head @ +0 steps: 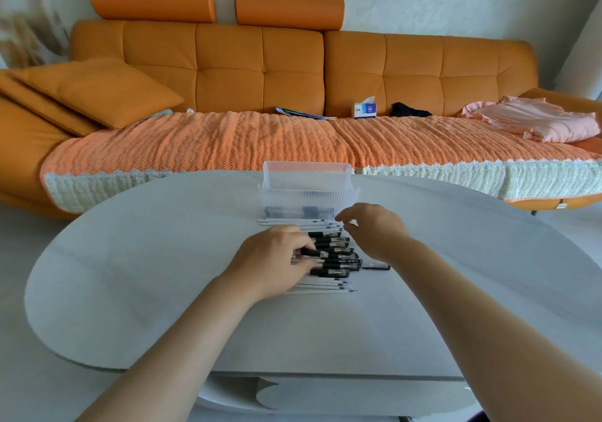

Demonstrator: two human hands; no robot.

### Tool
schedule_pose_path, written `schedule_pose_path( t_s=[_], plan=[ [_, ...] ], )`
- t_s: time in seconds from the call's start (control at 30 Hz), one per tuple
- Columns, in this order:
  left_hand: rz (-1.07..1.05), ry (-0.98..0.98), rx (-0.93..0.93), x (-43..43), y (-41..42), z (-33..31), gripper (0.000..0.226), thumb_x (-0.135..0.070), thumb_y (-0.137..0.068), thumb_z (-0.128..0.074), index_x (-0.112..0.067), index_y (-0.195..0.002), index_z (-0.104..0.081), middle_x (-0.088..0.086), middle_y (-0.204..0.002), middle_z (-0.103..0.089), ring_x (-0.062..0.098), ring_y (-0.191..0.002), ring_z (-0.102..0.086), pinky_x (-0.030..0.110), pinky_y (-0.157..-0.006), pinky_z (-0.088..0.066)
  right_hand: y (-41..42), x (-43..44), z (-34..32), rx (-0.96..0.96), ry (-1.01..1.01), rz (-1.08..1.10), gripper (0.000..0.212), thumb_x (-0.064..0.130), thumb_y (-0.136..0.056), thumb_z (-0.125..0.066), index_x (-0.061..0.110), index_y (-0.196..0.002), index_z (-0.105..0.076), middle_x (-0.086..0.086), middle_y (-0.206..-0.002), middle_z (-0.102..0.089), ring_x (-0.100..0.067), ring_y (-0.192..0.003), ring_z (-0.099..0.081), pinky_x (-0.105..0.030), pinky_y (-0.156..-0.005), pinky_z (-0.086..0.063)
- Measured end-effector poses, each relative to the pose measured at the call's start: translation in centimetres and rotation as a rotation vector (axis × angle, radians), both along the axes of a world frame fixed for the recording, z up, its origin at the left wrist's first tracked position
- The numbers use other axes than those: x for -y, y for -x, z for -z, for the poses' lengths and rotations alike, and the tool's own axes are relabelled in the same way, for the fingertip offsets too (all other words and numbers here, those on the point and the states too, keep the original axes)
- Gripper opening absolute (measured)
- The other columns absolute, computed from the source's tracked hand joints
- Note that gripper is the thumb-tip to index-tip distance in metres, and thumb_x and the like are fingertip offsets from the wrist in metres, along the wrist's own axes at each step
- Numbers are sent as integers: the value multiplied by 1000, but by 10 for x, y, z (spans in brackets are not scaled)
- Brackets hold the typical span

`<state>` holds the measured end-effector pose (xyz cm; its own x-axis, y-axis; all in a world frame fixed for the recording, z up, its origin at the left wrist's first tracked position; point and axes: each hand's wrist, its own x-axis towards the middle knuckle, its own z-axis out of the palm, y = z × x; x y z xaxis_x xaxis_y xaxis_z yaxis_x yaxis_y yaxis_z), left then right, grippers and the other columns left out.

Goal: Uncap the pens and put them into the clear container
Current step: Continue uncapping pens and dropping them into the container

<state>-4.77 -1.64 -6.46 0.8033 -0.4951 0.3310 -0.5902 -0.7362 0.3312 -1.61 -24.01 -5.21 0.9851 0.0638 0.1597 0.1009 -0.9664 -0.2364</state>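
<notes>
Desk: smooth, white, oval.
Container: clear ribbed plastic box; a few dark pens lie at the bottom.
Pens: slim black and white heap just before the container.
Left hand: grips one black pen.
Right hand: loosely curled, holding nothing, near the container's front.

shows left hand gripping a black pen atop the pile. shows right hand relaxed, holding nothing, beside clear container.
</notes>
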Motion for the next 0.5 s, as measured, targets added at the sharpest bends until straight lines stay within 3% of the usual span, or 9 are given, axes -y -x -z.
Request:
schedule_pose_path(
  t_s=[0.13, 0.5],
  plan=[
    [-63, -1, 14, -8, -15, 1, 15, -41, -92, -55, -34, -100, -66, -16, -97, -59, 6, -90, -56, 27, -72, -47, -9, -2, 8, -5, 142, -29, 27, 32, -102, -50, 37, -125, -64, 14, -129, -60, -14, -113, -59, -26, -80, -47],
    [-85, -4, 9, -10, -28, 4, 16, -41, -93, -54, -32, -99, -66, -14, -94, -60, 8, -86, -55, 27, -68, -46, -17, 3, 10, -12, 247, -25, 22, 40, -100, -51, 35, -109, -70, 12, -109, -61, -12, -93, -60, -25, -67, -42]
  ],
)
